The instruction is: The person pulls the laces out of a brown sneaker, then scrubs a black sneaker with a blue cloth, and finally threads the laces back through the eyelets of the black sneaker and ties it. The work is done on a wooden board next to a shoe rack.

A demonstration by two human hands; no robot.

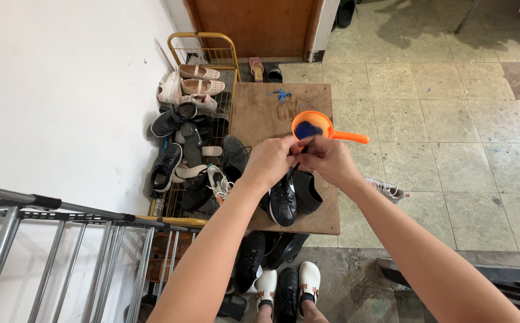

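Observation:
My left hand [267, 160] and my right hand [329, 160] meet above a pair of black shoes [293, 196] that stands on a low wooden table [266, 113]. Both hands pinch a thin black lace or strap rising from the shoes. Just behind my hands sits an orange dipper [315, 127] with a long handle pointing right and something dark blue inside. My fingers hide the top of the shoes.
A yellow wire shoe rack [207, 54] crammed with several shoes stands left of the table against a white wall. A metal drying rack [50, 233] fills the lower left. More shoes lie by my feet. A wooden door is at the top, tiled floor to the right.

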